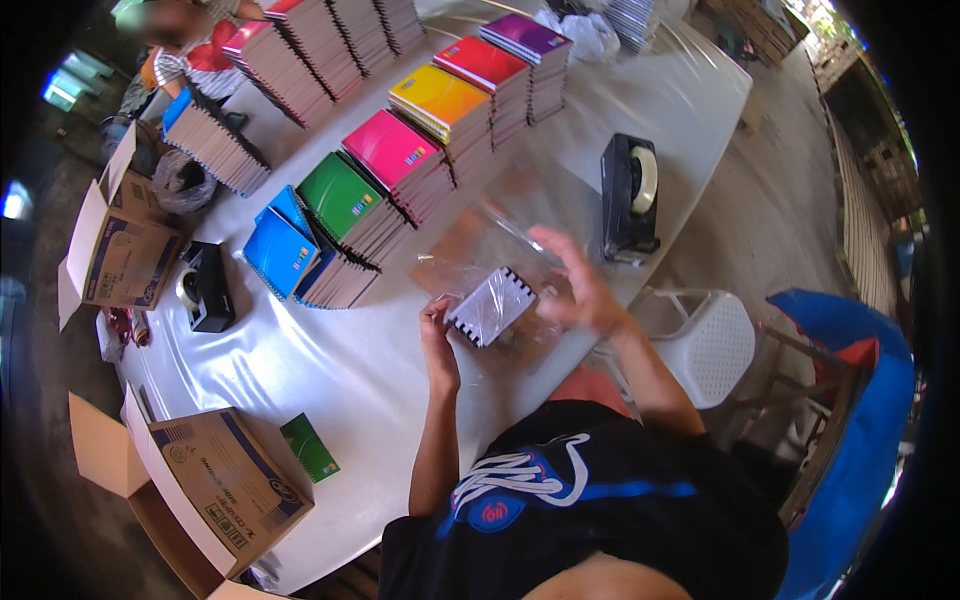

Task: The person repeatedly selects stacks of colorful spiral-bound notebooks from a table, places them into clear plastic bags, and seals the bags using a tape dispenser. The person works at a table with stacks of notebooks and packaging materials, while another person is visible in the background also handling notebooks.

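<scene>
A small bundle of spiral-bound notebooks (492, 308), white on top with black coils along two sides, lies tilted on the table in front of me. Clear plastic film (530, 342) is over and around it, crumpled and shiny. My left hand (437, 325) pinches at the bundle's left edge, its fingers closed on the film or the notebooks' corner. To the right of the bundle, my right hand (583, 290) is open over the film, fingers apart and slightly blurred; whether it touches the film I cannot tell.
Beyond my hands stand stacks of notebooks with blue (280, 252), green (342, 195), pink (392, 148), yellow (440, 100) and red covers. Tape dispensers stand right (630, 200) and left (205, 288). Open cartons (225, 480) line the left side; a white stool (705, 345) is right. A person sits across.
</scene>
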The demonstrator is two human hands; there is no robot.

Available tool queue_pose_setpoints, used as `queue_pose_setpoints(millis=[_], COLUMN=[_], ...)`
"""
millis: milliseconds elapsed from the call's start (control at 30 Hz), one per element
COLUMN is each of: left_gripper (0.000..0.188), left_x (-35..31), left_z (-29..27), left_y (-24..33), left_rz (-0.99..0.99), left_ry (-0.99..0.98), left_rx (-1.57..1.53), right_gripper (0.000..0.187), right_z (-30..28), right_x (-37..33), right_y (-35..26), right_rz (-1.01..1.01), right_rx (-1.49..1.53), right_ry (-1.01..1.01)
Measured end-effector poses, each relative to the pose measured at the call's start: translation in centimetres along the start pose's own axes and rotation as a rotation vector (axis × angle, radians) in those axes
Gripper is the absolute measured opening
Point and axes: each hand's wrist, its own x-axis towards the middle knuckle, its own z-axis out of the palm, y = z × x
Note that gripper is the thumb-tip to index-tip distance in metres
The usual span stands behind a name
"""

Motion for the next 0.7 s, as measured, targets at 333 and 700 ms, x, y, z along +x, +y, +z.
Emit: queue_pose_setpoints(millis=[333, 700], left_gripper=[0.06, 0.067], left_x=[4.6, 5.0], left_z=[0.1, 13.5], left_y=[-1.2, -2.8], left_rz=[0.001, 0.16], left_ry=[-0.223, 0.072], left_rx=[0.488, 1.459], right_gripper=[0.094, 0.067], right_z=[-1.6, -17.0], right_x=[3.8, 6.9], right_y=[-4.3, -3.1], right_rz=[-0.434, 0.002], right_rx=[-0.87, -0.25], right_ry=[-0.476, -0.339])
